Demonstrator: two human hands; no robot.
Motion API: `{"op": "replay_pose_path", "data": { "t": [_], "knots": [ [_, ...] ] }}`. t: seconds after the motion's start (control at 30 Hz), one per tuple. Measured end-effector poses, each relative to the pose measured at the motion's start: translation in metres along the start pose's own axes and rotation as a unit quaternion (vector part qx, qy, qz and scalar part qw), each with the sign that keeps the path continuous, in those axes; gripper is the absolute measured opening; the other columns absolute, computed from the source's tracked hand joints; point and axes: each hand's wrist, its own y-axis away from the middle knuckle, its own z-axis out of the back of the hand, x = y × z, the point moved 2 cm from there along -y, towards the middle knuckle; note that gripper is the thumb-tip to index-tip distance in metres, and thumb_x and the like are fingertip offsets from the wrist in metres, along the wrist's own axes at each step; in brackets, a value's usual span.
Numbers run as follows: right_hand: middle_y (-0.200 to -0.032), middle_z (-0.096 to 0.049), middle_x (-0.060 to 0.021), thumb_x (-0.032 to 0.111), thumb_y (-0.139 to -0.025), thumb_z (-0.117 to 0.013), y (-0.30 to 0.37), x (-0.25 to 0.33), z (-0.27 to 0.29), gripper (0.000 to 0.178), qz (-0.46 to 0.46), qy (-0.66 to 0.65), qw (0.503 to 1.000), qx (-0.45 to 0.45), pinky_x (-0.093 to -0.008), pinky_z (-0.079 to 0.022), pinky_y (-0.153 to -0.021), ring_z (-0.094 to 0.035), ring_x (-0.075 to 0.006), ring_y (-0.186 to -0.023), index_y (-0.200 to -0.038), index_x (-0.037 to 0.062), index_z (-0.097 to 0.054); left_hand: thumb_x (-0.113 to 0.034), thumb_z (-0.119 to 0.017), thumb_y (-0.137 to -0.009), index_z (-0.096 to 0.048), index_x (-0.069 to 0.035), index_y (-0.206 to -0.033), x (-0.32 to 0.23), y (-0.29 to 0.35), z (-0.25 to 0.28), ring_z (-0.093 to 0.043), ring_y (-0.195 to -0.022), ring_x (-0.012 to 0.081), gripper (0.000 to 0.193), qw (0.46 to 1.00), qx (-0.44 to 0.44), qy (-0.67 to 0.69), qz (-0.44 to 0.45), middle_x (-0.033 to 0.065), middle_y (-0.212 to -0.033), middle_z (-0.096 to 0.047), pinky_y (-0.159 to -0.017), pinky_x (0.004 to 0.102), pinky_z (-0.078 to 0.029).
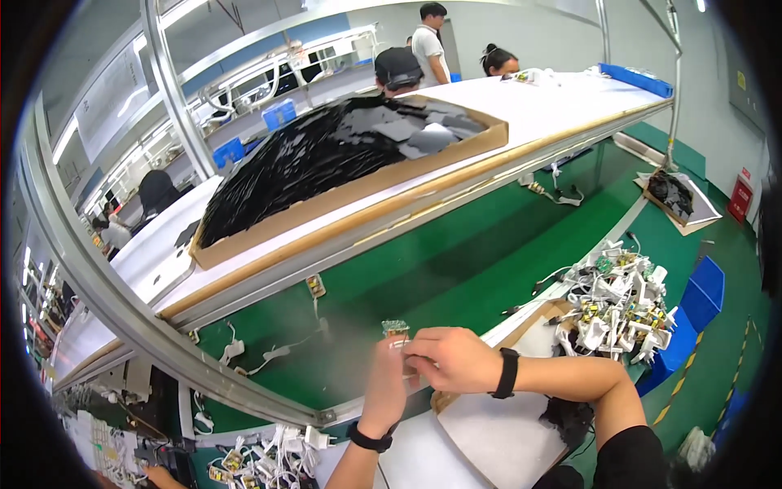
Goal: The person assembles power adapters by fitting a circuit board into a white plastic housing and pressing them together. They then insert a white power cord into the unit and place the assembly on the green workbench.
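"Now, where's our circuit board (pixel 395 328)?"
"Up by the near edge of the green conveyor belt (pixel 456 273)! Our left hand (pixel 386 387) grips it; our right hand (pixel 446 359) meets it, its hold we can't tell."

Your hands meet over the near edge of the green surface (pixel 456 253). Your left hand (pixel 385 381), blurred, closes on a small circuit board (pixel 395 328) that shows above its fingers; your right hand (pixel 452 359) bends its fingers in against that spot, though you can't make out what they grip. You wear a black band on each wrist. To your right lies a heap of white adapters (pixel 623 306) beside blue bins (pixel 702 293); another cluster (pixel 281 456) sits at lower left. Beyond, a white worktop (pixel 562 91) carries a cardboard tray (pixel 456 155) of black strips (pixel 301 159).
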Motion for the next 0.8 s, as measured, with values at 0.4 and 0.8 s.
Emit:
{"op": "replay_pose_path", "data": {
  "t": [0.4, 0.8],
  "knots": [
    [-0.096, -0.068, -0.0104, 0.013, -0.082, -0.080, 0.010, 0.001, 0.002, 0.048, 0.052, 0.061, 0.971, -0.226, -0.0397, -0.056, -0.083, -0.067, -0.0347, -0.090, -0.127, 0.0069, -0.062, -0.032, -0.040, -0.115, -0.053, -0.003, -0.125, 0.014, -0.002, 0.004, -0.058, -0.076, 0.0086, 0.033, 0.993, 0.015, -0.070, -0.093, 0.0052, -0.098, -0.062, -0.065, 0.0245, -0.049],
    [-0.129, -0.066, -0.0083, 0.005, -0.094, -0.073, 0.003, -0.010, 0.036, 0.064, -0.190, -0.544, 0.815, -0.063, -0.0352, -0.053, -0.100, -0.066, -0.0160, -0.116, -0.149, 0.0049, -0.042, -0.030, -0.044, -0.114, -0.055, -0.004, -0.118, -0.022, 0.008, 0.006, -0.053, -0.062, 0.0067, 0.029, 0.992, 0.111, 0.040, 0.053, 0.0031, -0.077, -0.060, -0.051, 0.0203, -0.040]
  ]
}}
